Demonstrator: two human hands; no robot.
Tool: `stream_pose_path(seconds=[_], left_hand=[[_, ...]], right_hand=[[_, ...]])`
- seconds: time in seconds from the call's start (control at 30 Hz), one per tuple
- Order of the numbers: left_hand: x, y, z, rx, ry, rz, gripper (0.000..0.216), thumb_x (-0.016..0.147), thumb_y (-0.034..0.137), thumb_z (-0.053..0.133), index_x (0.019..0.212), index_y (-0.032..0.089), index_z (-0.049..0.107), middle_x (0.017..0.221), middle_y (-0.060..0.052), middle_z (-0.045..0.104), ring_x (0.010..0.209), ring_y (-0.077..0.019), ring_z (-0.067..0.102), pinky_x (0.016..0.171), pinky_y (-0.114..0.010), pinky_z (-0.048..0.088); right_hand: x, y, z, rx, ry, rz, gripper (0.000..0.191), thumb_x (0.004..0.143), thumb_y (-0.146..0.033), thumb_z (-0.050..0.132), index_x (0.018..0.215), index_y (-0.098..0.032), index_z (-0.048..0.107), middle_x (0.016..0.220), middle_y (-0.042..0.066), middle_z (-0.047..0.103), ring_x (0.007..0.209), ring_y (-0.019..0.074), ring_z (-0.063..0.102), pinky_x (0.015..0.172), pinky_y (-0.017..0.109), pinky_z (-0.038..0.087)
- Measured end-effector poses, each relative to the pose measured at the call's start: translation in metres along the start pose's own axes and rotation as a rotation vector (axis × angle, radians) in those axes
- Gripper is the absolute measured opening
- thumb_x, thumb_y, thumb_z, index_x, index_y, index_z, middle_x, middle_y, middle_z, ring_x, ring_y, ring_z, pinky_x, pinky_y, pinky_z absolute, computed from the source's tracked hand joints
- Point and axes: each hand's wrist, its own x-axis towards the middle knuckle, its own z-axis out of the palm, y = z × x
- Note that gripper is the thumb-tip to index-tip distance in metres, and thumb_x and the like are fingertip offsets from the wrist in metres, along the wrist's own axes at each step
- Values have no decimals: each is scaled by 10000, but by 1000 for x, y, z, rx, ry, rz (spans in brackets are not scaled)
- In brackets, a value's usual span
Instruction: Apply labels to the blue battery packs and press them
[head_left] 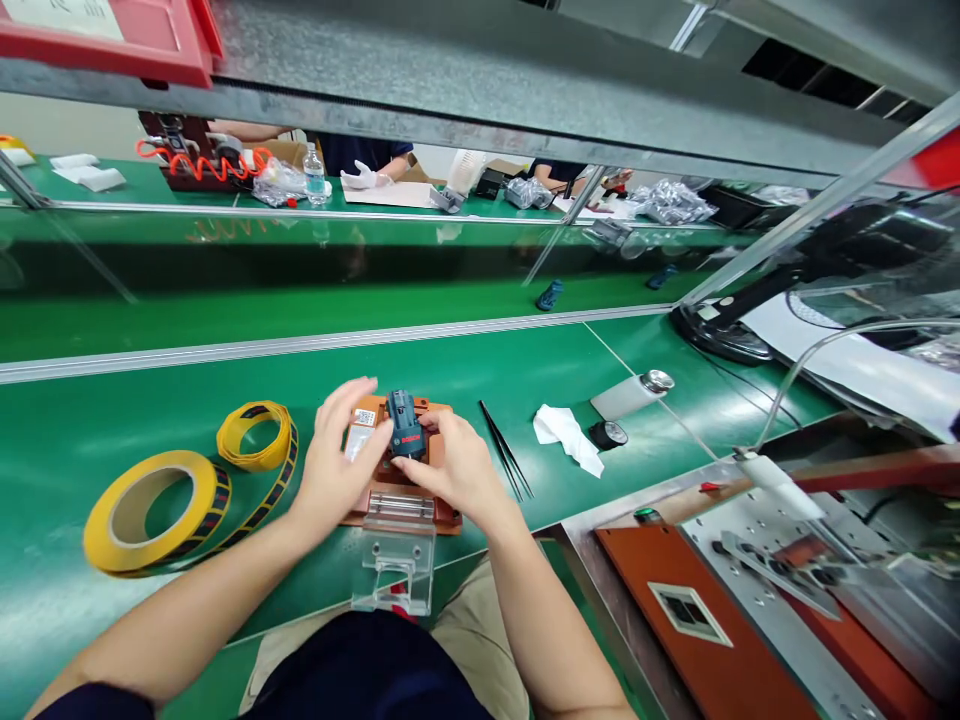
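A dark blue Bosch tool housing [406,432] sits over an orange-brown fixture [439,450] on the green bench. My right hand [461,465] grips the housing's right side between thumb and forefinger. On the other side, my left hand [337,455] is open, fingers stretched, its thumb tip beside or against the housing. A small label with a square code [365,417] lies on the fixture near the left thumb. From the fixture's front, a clear plastic plate [397,560] hangs toward my lap. Black tweezers [506,450] lie to the right of my right hand.
Rolls of yellow label tape [161,510] lie at left. Rightward are a white tissue [568,437], a metal-capped bottle [630,395] and a small black round object [608,434]. A machine [795,560] occupies the right corner. A metal shelf [525,110] spans overhead; co-workers sit beyond the partition.
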Motion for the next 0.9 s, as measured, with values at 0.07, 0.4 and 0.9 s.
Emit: stream_pose_path(seconds=[0.07, 0.4, 0.9], left_hand=[[30, 0, 8, -264, -68, -331, 480, 899, 363, 691, 1355, 255, 587, 1359, -115, 612, 1273, -282, 563, 1017, -433, 506], [55, 29, 44, -927, -220, -659, 458, 739, 418, 859, 1092, 154, 734, 1040, -109, 750, 911, -199, 697, 826, -271, 550], [50, 14, 55, -566, -89, -455, 266, 869, 428, 656, 767, 182, 638, 718, 19, 583, 680, -125, 520, 647, -227, 426]], right_hand=[[-7, -8, -10, 35, 36, -66, 466, 749, -379, 824, 1112, -224, 577, 1119, 104, 691, 1092, 301, 635, 979, 475, 491], [-28, -12, -22, 902, -1, 294, 327, 879, -522, 638, 933, -217, 535, 701, -51, 548, 514, 79, 452, 489, 204, 375], [-23, -33, -3, 1356, -148, 567, 542, 840, -737, 555, 931, -204, 515, 568, -53, 465, 443, 53, 244, 382, 154, 118]])
